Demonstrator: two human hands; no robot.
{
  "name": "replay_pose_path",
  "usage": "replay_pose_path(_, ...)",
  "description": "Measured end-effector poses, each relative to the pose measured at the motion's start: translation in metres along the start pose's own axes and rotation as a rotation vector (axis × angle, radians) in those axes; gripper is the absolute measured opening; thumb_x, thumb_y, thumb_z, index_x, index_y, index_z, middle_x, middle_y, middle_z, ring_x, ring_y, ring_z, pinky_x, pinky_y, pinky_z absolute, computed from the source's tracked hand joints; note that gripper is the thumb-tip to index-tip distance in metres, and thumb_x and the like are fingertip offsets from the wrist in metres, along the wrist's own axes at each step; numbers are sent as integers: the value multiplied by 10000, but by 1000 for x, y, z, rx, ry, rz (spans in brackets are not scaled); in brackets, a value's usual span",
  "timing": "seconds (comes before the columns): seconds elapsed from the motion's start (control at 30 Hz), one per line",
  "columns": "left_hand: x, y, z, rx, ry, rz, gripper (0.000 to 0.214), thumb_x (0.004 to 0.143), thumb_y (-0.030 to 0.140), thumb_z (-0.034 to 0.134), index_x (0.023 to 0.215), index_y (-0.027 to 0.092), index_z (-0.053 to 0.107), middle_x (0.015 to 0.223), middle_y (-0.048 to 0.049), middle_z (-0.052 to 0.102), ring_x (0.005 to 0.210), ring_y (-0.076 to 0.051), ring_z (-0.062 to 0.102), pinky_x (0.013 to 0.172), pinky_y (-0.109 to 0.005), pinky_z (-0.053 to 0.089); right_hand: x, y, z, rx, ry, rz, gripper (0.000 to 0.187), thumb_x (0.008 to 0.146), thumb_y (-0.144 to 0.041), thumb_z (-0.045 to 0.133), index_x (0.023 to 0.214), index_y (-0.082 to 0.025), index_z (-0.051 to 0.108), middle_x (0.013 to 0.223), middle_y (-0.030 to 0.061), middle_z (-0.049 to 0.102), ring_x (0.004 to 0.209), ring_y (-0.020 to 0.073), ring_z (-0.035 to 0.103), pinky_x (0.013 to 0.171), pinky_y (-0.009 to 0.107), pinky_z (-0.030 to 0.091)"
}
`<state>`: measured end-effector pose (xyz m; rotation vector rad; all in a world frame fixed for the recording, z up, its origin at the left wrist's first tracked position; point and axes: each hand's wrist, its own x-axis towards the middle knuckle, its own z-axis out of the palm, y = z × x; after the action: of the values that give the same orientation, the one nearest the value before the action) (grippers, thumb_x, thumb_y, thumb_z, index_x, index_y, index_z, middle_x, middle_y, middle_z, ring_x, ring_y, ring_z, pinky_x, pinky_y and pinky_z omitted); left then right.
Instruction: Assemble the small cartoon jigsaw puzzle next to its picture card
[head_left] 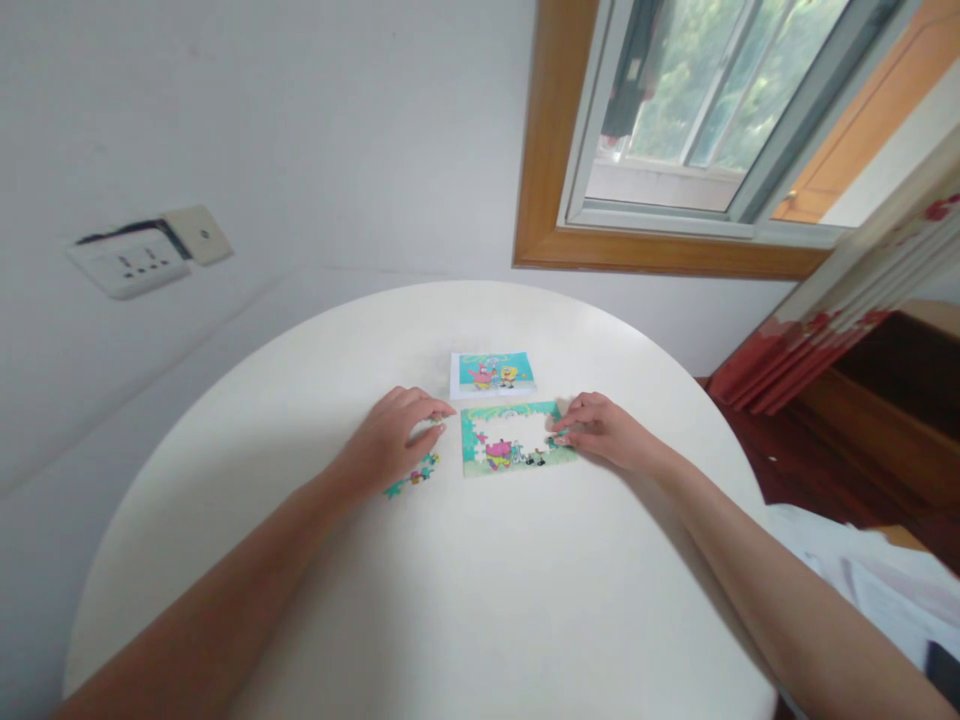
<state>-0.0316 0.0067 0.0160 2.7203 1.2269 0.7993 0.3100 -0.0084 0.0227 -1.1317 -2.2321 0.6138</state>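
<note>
A partly assembled jigsaw puzzle [498, 455] lies flat on the white round table, its border joined and a white gap in the middle. At its right side my right hand [604, 430] has thumb and forefinger closed around a small puzzle piece, touching the puzzle. My left hand [394, 435] hovers just left of the puzzle, thumb and forefinger bent toward each other; what is between the tips is too small to make out. Loose puzzle pieces [412, 478] lie under and beside that hand, partly hidden by it. Behind the puzzle is a picture card [493, 372] with cartoon figures.
The table [480, 600] stands against a white wall with a power socket [131, 262]. A wood-framed window [675, 245] is at the back right, beside a red-and-white curtain [814, 345]. White papers or cloth [862, 575] lie to the lower right of the table.
</note>
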Motion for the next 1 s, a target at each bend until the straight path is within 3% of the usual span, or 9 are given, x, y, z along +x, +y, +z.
replay_pose_path(0.63, 0, 3, -2, -3, 9, 9, 204, 875, 237, 491, 1016, 194, 631, 949, -56, 651, 890, -208, 567, 845, -363, 424, -4, -6, -1, -106, -63, -8, 186, 833, -290, 629, 952, -230, 760, 887, 74, 630, 865, 191, 565, 835, 342, 449)
replay_pose_path(0.83, 1, 3, -4, -9, 14, 1, 199, 878, 228, 489, 1011, 191, 633, 964, -56, 650, 902, -209, 558, 860, -365, 417, -7, -13, -8, -76, -6, -28, 205, 836, -270, 613, 981, -228, 751, 919, 74, 642, 885, 185, 578, 859, 334, 447)
replay_pose_path(1.0, 1, 2, -5, -4, 19, 0, 207, 887, 241, 489, 1019, 188, 640, 960, -57, 652, 903, -212, 557, 856, -366, 413, -11, -12, -12, -202, -25, -88, 201, 844, -224, 597, 955, -255, 761, 923, 74, 647, 852, 184, 566, 831, 339, 428)
